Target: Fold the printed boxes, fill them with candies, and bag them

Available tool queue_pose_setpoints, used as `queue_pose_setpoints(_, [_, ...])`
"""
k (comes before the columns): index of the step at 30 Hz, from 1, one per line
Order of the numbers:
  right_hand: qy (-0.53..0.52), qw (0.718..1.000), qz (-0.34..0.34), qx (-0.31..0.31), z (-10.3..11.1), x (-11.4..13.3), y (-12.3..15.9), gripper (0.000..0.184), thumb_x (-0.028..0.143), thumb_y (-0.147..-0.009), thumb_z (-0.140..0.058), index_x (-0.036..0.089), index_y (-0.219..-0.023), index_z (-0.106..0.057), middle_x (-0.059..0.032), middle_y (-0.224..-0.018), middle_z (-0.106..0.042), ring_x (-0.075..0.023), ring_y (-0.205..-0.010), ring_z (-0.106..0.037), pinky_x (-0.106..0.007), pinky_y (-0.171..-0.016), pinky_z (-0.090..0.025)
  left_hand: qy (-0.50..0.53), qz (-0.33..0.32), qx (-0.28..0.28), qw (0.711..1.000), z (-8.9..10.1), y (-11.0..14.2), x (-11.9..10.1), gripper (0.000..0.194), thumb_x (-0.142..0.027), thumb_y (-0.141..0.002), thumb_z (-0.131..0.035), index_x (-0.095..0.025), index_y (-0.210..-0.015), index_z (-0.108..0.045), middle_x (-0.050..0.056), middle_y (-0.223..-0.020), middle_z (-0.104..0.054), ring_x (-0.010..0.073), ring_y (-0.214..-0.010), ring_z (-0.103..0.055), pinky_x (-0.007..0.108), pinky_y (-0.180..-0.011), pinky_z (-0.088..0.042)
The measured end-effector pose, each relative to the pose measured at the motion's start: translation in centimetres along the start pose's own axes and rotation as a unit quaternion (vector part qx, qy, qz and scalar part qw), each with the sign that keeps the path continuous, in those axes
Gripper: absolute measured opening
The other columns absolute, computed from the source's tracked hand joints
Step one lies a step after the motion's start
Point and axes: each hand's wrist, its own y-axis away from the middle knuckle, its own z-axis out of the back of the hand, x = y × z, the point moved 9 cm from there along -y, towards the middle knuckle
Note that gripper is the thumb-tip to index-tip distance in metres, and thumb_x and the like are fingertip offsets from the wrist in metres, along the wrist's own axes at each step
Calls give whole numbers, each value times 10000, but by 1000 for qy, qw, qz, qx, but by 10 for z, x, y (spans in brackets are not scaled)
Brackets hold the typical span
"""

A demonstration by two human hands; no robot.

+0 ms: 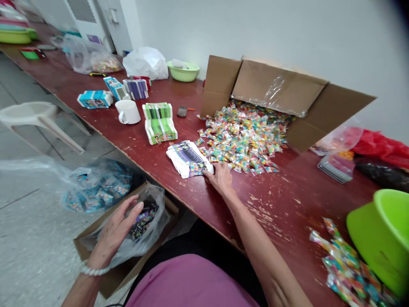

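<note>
My right hand [221, 178] is at the near right corner of a stack of flat purple-and-white printed cartons [188, 158] on the table. Its thumb presses on the corner and the fingers are curled beside it; the fingertips are partly hidden. Just beyond lies a big heap of small wrapped candies [246, 136], spilling from a cardboard box [277, 87] tipped on its side. Lower left, my left hand [119, 224] hovers with fingers apart and holds nothing. Below it, a clear plastic bag [159, 213] lines a floor carton [84, 245] and contains dark purple printed packs [143, 221].
Banded green cartons [159, 123], a white mug [128, 111] and blue cartons [95, 99] stand along the red table [204, 204]. A green tub [383, 230] sits at right near more candies [348, 264]. A white stool [35, 115] and a bag of blue packs [96, 192] are left.
</note>
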Motion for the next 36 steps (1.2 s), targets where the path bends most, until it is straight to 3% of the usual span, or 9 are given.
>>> queue_pose_setpoints(7, [-104,994,-38,5,0,-10,4,302,489,-789,-652,193,-835,-613,-32,-828,-634,-212,-829,-596,-334,-764,-466,73,-89,-10,993,-20,5,-47,557,-562,-817,-610,-186,-1227,-633,111,-1167,-695,281,-1052,-647,422,-1004,-466])
queue_pose_setpoints(11, [-197,976,-1,91,18,7,25,326,517,-826,-623,196,-809,-575,2,-758,-633,-153,-707,-584,-271,-682,-470,98,-185,-82,974,-15,23,-113,403,-415,-855,-619,-198,-1192,-660,99,-1195,-683,251,-1087,-625,374,-1051,-423])
queue_pose_setpoints(13, [-254,950,29,178,28,25,50,295,481,-821,-684,197,-818,-606,2,-764,-638,-149,-716,-586,-266,-689,-471,122,-208,-49,969,-23,37,-138,395,-384,-854,-635,-203,-1204,-664,100,-1263,-662,260,-1174,-581,376,-1081,-389])
queue_pose_setpoints(15, [-265,929,38,257,38,38,81,226,423,-836,-716,206,-840,-653,-5,-780,-650,-153,-736,-594,-266,-697,-479,170,-186,115,961,-58,53,-152,376,-421,-829,-672,-212,-1141,-701,85,-1197,-696,251,-1095,-612,355,-1008,-440])
queue_pose_setpoints(16, [-264,921,32,285,43,43,96,202,404,-832,-732,211,-844,-675,-14,-785,-662,-160,-739,-606,-271,-692,-490,202,-147,263,932,-88,68,-154,396,-459,-806,-695,-220,-1121,-709,65,-1105,-723,234,-986,-647,339,-921,-484])
queue_pose_setpoints(18, [-272,912,5,307,53,48,120,186,400,-830,-743,222,-862,-705,-39,-819,-691,-179,-738,-631,-282,-657,-515,274,-41,511,813,-136,114,-153,431,-539,-700,-770,-194,-956,-739,46,-914,-733,202,-792,-664,322,-795,-515])
queue_pose_setpoints(21, [-320,907,-42,273,64,48,139,191,420,-813,-756,236,-831,-708,-44,-766,-689,-167,-607,-604,-268,-512,-492,368,50,612,698,-165,152,-153,506,-637,-569,-824,-164,-687,-685,30,-669,-671,164,-605,-635,315,-706,-520])
queue_pose_setpoints(30, [-395,874,-94,267,41,32,154,481,413,-840,-739,295,-1274,-568,-61,-972,-698,-186,-720,-665,-287,-608,-558,324,-5,464,825,-162,130,-151,473,-592,-601,-824,-178,-680,-609,-35,-517,-565,113,-445,-529,254,-488,-453])
queue_pose_setpoints(36, [-398,860,-112,298,28,26,167,270,449,-842,-721,208,-935,-640,-24,-725,-662,-156,-527,-587,-278,-480,-492,318,-45,427,845,-155,126,-151,423,-519,-619,-845,-163,-723,-644,-9,-671,-632,116,-600,-584,240,-582,-463])
